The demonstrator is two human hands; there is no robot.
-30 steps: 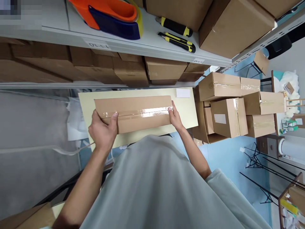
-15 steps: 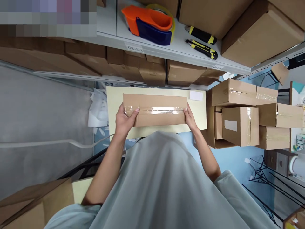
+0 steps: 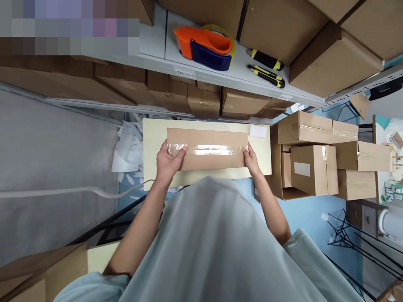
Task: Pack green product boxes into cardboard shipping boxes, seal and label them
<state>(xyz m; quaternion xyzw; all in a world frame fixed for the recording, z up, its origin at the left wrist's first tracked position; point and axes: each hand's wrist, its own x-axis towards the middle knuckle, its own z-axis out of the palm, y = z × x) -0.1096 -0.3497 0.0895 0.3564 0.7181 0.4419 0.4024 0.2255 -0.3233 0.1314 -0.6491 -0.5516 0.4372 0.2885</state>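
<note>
Between my hands is a long, flat cardboard box [image 3: 214, 162] with clear shiny tape along its middle seam. My left hand [image 3: 170, 160] grips its left end, thumb on top over the tape. At the right end my right hand [image 3: 251, 158] holds on the same way, thumb on the upper face. Fingers beneath the box are hidden. Under it lies a pale yellow tabletop [image 3: 154, 130]; whether the box touches it I cannot tell. A small white label or paper [image 3: 258, 131] lies on the tabletop beyond the box's right end.
An orange and blue tape dispenser [image 3: 208, 48] and two yellow-black utility knives [image 3: 266, 60] lie on the shelf [image 3: 151, 42] above. Cardboard boxes [image 3: 204, 100] fill the shelf below. More taped boxes [image 3: 311, 170] are stacked right of the table. A black wire frame [image 3: 343, 228] stands lower right.
The camera view has shifted slightly, so the shelf, table and boxes appear a little lower. Both hands keep their hold on the box, which looks much the same.
</note>
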